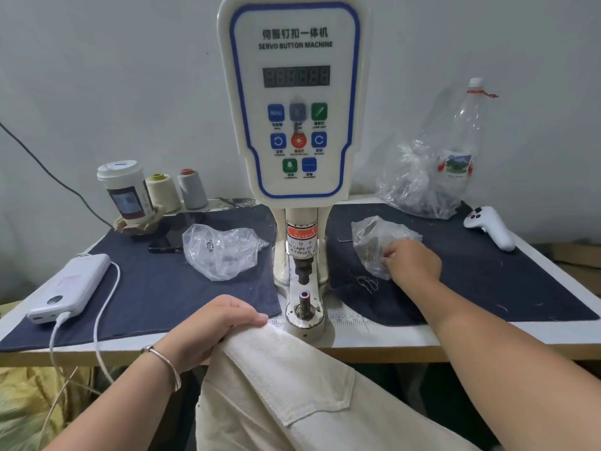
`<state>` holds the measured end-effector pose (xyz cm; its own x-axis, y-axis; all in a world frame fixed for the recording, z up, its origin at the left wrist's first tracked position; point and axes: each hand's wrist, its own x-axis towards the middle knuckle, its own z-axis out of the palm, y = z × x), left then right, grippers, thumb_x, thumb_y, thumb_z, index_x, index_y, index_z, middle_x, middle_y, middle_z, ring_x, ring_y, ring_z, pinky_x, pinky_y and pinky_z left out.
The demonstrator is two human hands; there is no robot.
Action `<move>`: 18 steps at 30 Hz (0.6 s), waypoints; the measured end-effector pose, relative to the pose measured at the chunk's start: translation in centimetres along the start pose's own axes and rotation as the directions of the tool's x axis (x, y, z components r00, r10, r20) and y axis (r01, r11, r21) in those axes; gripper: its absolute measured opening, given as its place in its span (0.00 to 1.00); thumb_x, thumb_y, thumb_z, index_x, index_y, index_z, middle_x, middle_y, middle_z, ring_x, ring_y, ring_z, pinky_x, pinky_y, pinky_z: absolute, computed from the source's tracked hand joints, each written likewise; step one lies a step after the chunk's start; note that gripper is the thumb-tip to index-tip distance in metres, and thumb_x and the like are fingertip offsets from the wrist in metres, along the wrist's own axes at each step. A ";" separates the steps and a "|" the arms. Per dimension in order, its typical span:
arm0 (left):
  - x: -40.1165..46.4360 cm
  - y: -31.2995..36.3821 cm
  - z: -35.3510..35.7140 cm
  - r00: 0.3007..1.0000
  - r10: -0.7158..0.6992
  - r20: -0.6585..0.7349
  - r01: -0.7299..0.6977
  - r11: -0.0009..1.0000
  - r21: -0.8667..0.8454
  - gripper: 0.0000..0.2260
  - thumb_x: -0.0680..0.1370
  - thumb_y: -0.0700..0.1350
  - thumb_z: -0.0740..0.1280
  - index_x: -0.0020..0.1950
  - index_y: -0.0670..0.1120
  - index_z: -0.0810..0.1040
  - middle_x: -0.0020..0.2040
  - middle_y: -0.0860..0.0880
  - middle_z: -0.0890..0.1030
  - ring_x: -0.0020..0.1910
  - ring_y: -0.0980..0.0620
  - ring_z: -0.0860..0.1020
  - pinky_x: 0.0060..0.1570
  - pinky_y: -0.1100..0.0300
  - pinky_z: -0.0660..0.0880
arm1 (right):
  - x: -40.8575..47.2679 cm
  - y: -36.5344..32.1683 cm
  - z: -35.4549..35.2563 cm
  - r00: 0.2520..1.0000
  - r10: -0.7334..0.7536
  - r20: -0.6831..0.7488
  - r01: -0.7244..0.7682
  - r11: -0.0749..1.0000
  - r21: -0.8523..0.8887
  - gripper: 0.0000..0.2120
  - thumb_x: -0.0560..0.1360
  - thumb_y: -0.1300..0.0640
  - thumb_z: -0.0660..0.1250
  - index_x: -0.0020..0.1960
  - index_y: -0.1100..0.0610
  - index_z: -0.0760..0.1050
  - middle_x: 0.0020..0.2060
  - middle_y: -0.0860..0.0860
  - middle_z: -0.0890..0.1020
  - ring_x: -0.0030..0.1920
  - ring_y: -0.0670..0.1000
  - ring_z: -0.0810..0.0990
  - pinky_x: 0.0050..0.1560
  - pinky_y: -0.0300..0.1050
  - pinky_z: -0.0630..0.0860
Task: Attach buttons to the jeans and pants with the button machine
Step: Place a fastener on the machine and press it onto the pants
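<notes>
A: While the left hand [208,327] grips the waistband edge of the cream twill pants [292,395] at 6 o'clock, just left of the die, log the head view. Fingers curled over the fabric fold, thumb on top; clamped on cloth. Pants hang off the table's near edge, patch pocket facing up.

B: Noted. Reason for that hold, as a judgement: it keeps the waistband staged close to the lower die [305,296] of the white servo button machine [294,99], ready to slide over it. Die post looks bare; its tip shows a small glow.

A: Right hand [411,263] at 3 o'clock of the die, reaching into the small clear plastic bag of dark metal parts [374,239] on the navy cloth mat [487,271]. Fingertips are buried in the plastic, so I cannot tell whether they have closed on a piece.

B: Likely fetching a button part to load. A second crumpled clear bag [221,249] sits at 9 o'clock, probably the mating half; each bag is within reach of one hand.

A: Periphery: white power bank with cable [71,286] at 8 o'clock, lidded paper cup [126,190] and two thread cones at 10 o'clock, white game controller [491,226] at 2 o'clock.

B: Step status: loading, no button set yet.
</notes>
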<state>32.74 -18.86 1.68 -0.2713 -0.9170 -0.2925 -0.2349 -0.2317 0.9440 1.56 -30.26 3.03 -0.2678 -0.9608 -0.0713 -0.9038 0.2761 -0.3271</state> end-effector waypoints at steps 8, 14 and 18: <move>2.0 -0.4 -0.6 1.000 0.022 -0.001 -0.022 1.000 0.016 0.19 0.67 0.46 0.73 0.25 0.49 0.64 0.26 0.50 0.62 0.24 0.54 0.62 0.26 0.64 0.59 | 0.1 -0.5 1.1 0.989 -0.129 -0.078 0.117 0.984 -0.137 0.10 0.79 0.53 0.63 0.57 0.52 0.80 0.54 0.55 0.82 0.55 0.57 0.80 0.45 0.43 0.70; 2.0 -1.3 -0.6 0.998 -0.005 -0.068 0.000 0.997 -0.082 0.18 0.65 0.47 0.74 0.26 0.48 0.65 0.26 0.50 0.65 0.24 0.53 0.62 0.25 0.62 0.59 | 1.3 -0.1 1.8 0.995 -0.098 -0.022 0.098 0.995 0.006 0.06 0.78 0.48 0.65 0.48 0.46 0.80 0.48 0.50 0.81 0.51 0.54 0.79 0.43 0.41 0.69; 2.0 -1.3 -0.5 0.997 -0.019 -0.081 0.012 0.996 -0.084 0.18 0.60 0.50 0.76 0.28 0.47 0.66 0.27 0.48 0.65 0.25 0.51 0.63 0.27 0.59 0.58 | 1.6 0.5 3.2 0.981 -0.079 -0.174 0.104 0.985 0.138 0.07 0.75 0.49 0.69 0.38 0.41 0.79 0.38 0.47 0.79 0.39 0.51 0.74 0.37 0.41 0.66</move>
<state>32.92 -20.54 -0.02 -0.1902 -0.9357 -0.2970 -0.1587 -0.2692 0.9499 1.76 -31.73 -0.28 -0.2493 -0.9609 0.1204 -0.8718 0.1685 -0.4600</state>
